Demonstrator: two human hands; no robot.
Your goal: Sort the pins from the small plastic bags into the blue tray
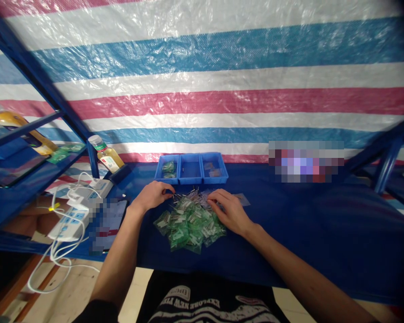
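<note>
My left hand point(155, 194) is closed, thumb and forefinger pinched together at the left edge of a loose heap of thin metal pins or screws point(194, 194). Whatever it grips is too small to make out. On the heap's other side my right hand point(229, 209) is closed, its fingertips on a small clear plastic bag point(204, 198). Just in front of both hands lies a pile of small green-tinted plastic bags point(190, 226) with metal pieces inside. Another clear bag point(243, 199) shows beyond my right hand.
Behind the heap stands a blue three-compartment tray point(190, 181); small bags lie in its left and right compartments. At the left are a drink bottle point(107, 154), a phone point(110, 224) and a power strip point(70, 222) with loose white cables. Blue frame posts flank the blue table point(306, 233).
</note>
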